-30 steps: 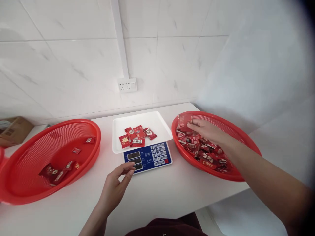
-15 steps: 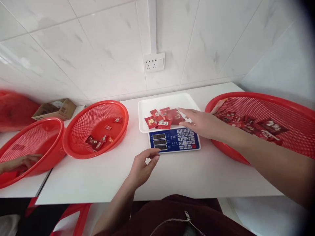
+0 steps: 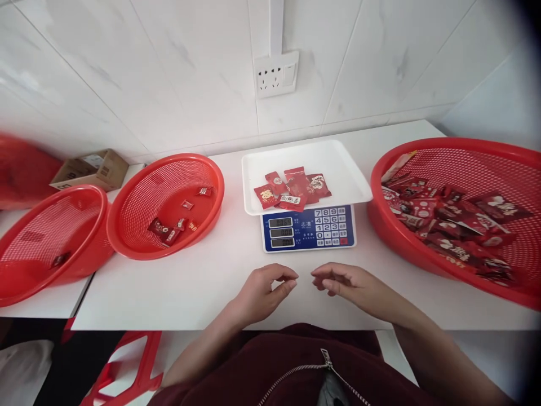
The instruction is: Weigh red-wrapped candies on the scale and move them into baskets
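My left hand (image 3: 267,288) hovers over the white table in front of the scale, its thumb and fingers curved and apart with nothing between them. Facing it from the right, my right hand (image 3: 349,285) has loosely bent fingers and is empty too. Just beyond both hands stands the blue digital scale (image 3: 310,243) with a keypad and three small displays. On its white tray (image 3: 338,169) lies a small heap of red candy packets (image 3: 298,186), several in number, some overlapping. Neither hand touches the tray or the packets.
To the right, a large red basket (image 3: 422,248) holds many red packets (image 3: 456,220). Left of the scale, another red basket (image 3: 139,248) has several packets; a third basket (image 3: 84,270) stands farther left. Behind is a cardboard box (image 3: 101,169). A wall socket (image 3: 276,74) is above.
My right hand has drawn back from the packets on the tray to the table's front, leaving them there. My left hand has shifted slightly right. A co-worker's hand has left the far-left basket.
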`<state>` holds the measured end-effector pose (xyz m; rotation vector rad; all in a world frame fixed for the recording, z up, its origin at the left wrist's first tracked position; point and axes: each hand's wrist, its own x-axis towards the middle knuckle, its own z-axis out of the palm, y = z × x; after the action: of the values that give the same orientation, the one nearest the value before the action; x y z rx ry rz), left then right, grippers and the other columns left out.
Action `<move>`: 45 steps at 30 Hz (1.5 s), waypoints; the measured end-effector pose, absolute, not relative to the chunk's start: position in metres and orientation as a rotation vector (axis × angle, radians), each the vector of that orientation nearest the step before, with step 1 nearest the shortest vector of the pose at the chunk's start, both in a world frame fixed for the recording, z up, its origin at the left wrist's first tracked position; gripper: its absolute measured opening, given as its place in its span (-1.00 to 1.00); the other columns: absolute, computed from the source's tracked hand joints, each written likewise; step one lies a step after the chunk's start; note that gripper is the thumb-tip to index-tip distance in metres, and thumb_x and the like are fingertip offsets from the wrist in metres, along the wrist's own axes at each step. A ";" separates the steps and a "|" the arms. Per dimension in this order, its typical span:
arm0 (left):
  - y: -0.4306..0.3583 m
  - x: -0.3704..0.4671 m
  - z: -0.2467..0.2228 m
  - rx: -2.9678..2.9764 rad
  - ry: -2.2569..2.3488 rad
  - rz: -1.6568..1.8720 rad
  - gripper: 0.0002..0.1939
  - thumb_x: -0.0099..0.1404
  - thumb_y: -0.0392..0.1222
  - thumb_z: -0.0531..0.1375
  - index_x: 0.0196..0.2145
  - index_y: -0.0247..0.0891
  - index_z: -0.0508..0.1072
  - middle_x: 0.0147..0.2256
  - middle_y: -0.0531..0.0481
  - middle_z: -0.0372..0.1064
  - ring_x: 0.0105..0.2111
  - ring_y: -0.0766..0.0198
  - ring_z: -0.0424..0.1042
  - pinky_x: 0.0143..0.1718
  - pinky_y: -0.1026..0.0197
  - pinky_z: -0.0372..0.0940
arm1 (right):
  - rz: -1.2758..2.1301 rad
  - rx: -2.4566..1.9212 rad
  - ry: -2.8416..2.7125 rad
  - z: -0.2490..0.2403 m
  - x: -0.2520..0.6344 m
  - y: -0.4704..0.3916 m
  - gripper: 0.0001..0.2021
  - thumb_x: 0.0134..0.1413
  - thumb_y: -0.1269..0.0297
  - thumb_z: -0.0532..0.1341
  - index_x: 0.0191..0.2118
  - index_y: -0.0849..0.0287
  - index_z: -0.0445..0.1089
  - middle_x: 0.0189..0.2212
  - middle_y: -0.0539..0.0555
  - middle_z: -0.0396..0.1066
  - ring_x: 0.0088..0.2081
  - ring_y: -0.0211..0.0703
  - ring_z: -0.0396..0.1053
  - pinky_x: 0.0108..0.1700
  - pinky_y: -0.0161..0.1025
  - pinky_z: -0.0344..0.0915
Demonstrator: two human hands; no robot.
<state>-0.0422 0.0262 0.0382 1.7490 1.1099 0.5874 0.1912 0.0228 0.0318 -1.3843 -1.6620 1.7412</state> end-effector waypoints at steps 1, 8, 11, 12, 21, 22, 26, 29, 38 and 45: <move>0.026 -0.041 0.038 1.747 1.098 0.585 -0.79 0.28 -0.14 0.09 -0.20 -0.19 0.48 -0.26 -0.02 0.48 -0.27 0.27 0.42 -0.20 0.24 0.33 | 1.782 -1.362 -1.658 0.029 0.187 0.022 -0.63 0.10 0.00 0.12 -0.11 0.16 0.38 -0.22 0.16 0.46 -0.17 -0.05 0.40 -0.16 -0.11 0.35; 0.028 -0.030 0.040 1.743 1.084 0.564 -0.79 0.28 -0.18 0.10 -0.16 -0.21 0.46 -0.25 -0.01 0.47 -0.28 0.30 0.42 -0.25 0.29 0.32 | 1.867 -1.146 -1.648 0.029 0.181 0.036 -0.68 0.13 0.12 0.12 -0.07 0.17 0.37 -0.27 0.09 0.41 -0.21 -0.15 0.35 -0.18 -0.17 0.30; 0.032 -0.026 0.042 1.780 1.089 0.586 -0.79 0.28 -0.19 0.10 -0.16 -0.21 0.45 -0.25 0.00 0.47 -0.28 0.31 0.42 -0.24 0.29 0.32 | 1.876 -1.108 -1.621 0.024 0.179 0.040 -0.68 0.12 0.13 0.13 -0.07 0.19 0.37 -0.30 0.07 0.39 -0.24 -0.16 0.34 -0.19 -0.17 0.29; 0.035 -0.026 0.043 1.809 1.108 0.606 -0.80 0.29 -0.19 0.10 -0.17 -0.20 0.45 -0.25 0.00 0.47 -0.27 0.31 0.42 -0.22 0.28 0.32 | 1.892 -1.103 -1.613 0.021 0.178 0.040 -0.68 0.12 0.13 0.13 -0.07 0.20 0.36 -0.31 0.08 0.40 -0.24 -0.16 0.34 -0.19 -0.17 0.30; 0.086 -0.029 0.059 2.339 1.507 0.914 -0.80 0.29 -0.16 0.11 -0.16 -0.22 0.43 -0.20 -0.09 0.43 -0.18 0.19 0.36 -0.13 0.14 0.29 | 1.962 -1.179 -1.507 -0.007 0.192 0.031 -0.63 0.06 -0.01 0.16 -0.17 0.19 0.38 -0.34 0.09 0.43 -0.28 -0.13 0.38 -0.17 -0.12 0.31; 0.093 -0.026 0.062 2.391 1.507 0.923 -0.79 0.29 -0.15 0.12 -0.15 -0.22 0.43 -0.18 -0.10 0.43 -0.16 0.18 0.35 -0.11 0.13 0.28 | 1.964 -1.168 -1.461 -0.009 0.194 0.032 -0.62 0.05 -0.03 0.16 -0.18 0.19 0.38 -0.35 0.08 0.42 -0.29 -0.14 0.38 -0.18 -0.12 0.32; 0.122 -0.013 0.080 2.493 1.444 0.889 -0.78 0.30 -0.16 0.11 -0.12 -0.22 0.41 -0.15 -0.09 0.42 -0.11 0.16 0.33 -0.07 0.11 0.25 | 2.031 -1.082 -1.313 -0.013 0.198 0.038 -0.57 -0.03 -0.11 0.20 -0.23 0.18 0.37 -0.39 0.07 0.41 -0.34 -0.16 0.38 -0.21 -0.13 0.33; 0.141 -0.001 0.093 2.497 1.415 0.801 -0.77 0.31 -0.17 0.10 -0.09 -0.21 0.40 -0.12 -0.07 0.42 -0.05 0.14 0.30 -0.03 0.09 0.23 | 2.072 -1.040 -1.275 -0.014 0.198 0.040 -0.54 -0.07 -0.14 0.22 -0.24 0.18 0.36 -0.40 0.06 0.41 -0.35 -0.18 0.38 -0.21 -0.13 0.33; 0.175 0.032 0.090 2.426 1.419 0.458 -0.49 0.21 -0.11 0.19 0.10 -0.16 0.21 0.06 -0.14 0.24 0.08 -0.01 0.19 0.04 -0.09 0.16 | 2.000 -1.038 -1.302 -0.015 0.193 0.034 -0.56 -0.06 -0.13 0.20 -0.22 0.17 0.36 -0.41 0.03 0.35 -0.35 -0.19 0.33 -0.24 -0.16 0.32; 0.181 0.028 0.094 2.090 1.433 0.773 -0.63 0.15 -0.31 0.19 -0.06 -0.14 0.33 -0.16 -0.03 0.29 -0.17 0.23 0.33 -0.15 0.15 0.30 | 1.874 -1.139 -1.512 -0.015 0.192 0.028 -0.67 0.08 0.02 0.13 -0.15 0.11 0.39 -0.35 0.04 0.42 -0.32 -0.14 0.37 -0.22 -0.18 0.32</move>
<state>0.0278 0.1809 0.0939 2.0896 1.4325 0.7730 0.1921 0.0280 -0.0151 -1.1392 -1.5116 1.8742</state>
